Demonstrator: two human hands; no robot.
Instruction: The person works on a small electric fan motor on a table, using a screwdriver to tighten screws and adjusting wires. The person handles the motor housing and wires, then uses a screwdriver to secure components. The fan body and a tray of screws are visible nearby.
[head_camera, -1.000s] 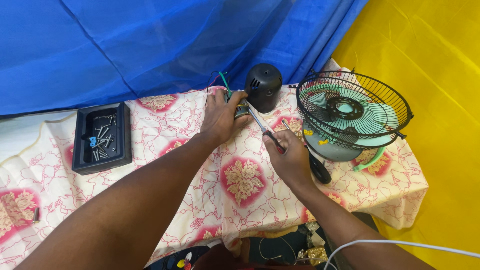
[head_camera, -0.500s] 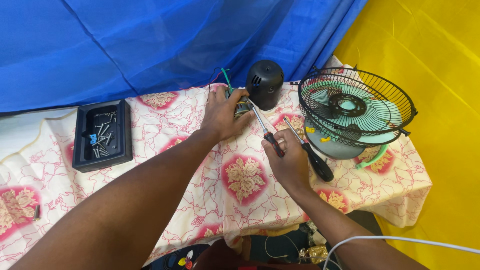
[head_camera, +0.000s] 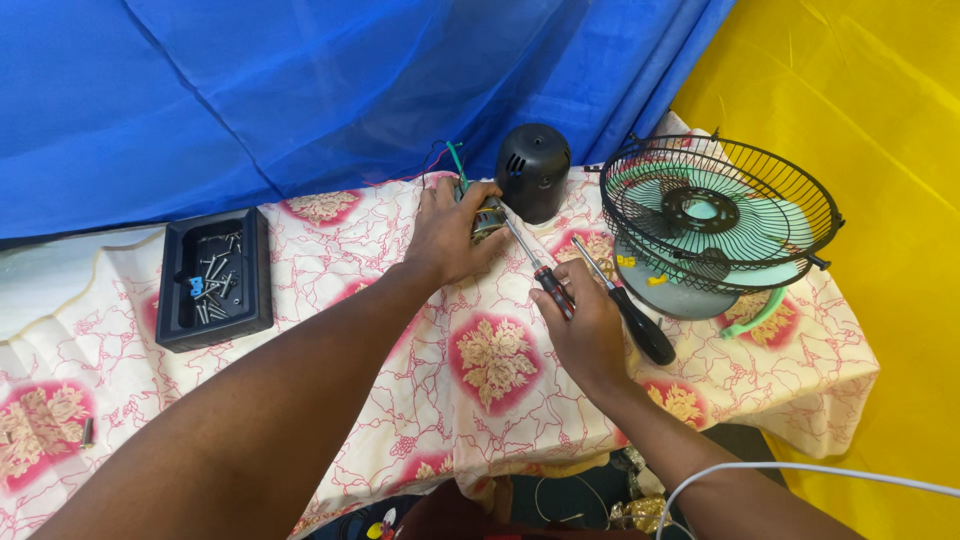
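Near the surface's far edge, the left hand (head_camera: 448, 235) grips a small motor (head_camera: 488, 216). The right hand (head_camera: 585, 325) closes round a screwdriver (head_camera: 535, 266), tip at the motor.

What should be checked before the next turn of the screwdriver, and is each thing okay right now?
1. Left hand steadies the motor: ok.
2. Right hand grips the screwdriver: ok.
3. Tip seated in a screw on the motor: cannot tell, too small.
4. Second screwdriver lies clear of the working one: not ok, it lies against the right hand.
5. Screw tray on the table: ok.
6. Black cover off the motor: ok.
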